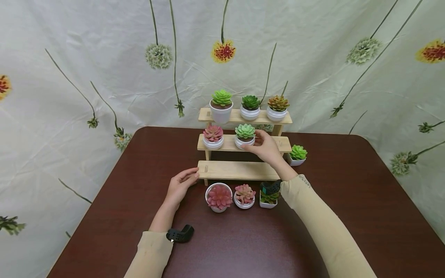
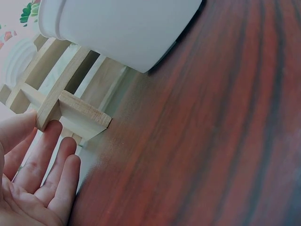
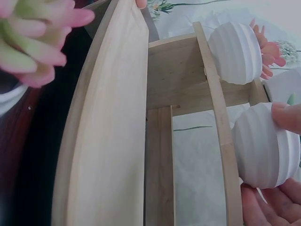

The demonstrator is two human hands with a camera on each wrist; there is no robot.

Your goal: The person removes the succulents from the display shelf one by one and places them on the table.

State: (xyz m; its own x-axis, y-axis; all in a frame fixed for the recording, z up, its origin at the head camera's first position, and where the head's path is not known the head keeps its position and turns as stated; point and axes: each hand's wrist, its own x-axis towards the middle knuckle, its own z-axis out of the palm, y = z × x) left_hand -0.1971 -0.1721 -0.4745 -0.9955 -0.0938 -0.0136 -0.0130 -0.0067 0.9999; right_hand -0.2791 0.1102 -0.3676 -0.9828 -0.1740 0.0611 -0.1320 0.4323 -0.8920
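A three-tier wooden plant stand (image 1: 236, 170) stands on the table in the head view. On its middle tier, my right hand (image 1: 267, 147) grips the white ribbed pot of a pale green succulent (image 1: 245, 133). The right wrist view shows thumb and fingers around that pot (image 3: 261, 146), its base at the shelf. My left hand (image 1: 178, 188) is at the left end of the lowest tier. In the left wrist view, its thumb and index finger pinch the corner of that shelf (image 2: 49, 110), the other fingers loosely bent. A pink succulent (image 1: 213, 134) sits left of the held pot.
The top tier bears a bright green succulent (image 1: 221, 104), a dark green one (image 1: 250, 107) and an orange-brown one (image 1: 277, 108). In front stand a red succulent (image 1: 219, 197), a pink one (image 1: 244, 195) and a green one (image 1: 268, 202), partly covered by the right wristband. Another (image 1: 298, 154) stands right.
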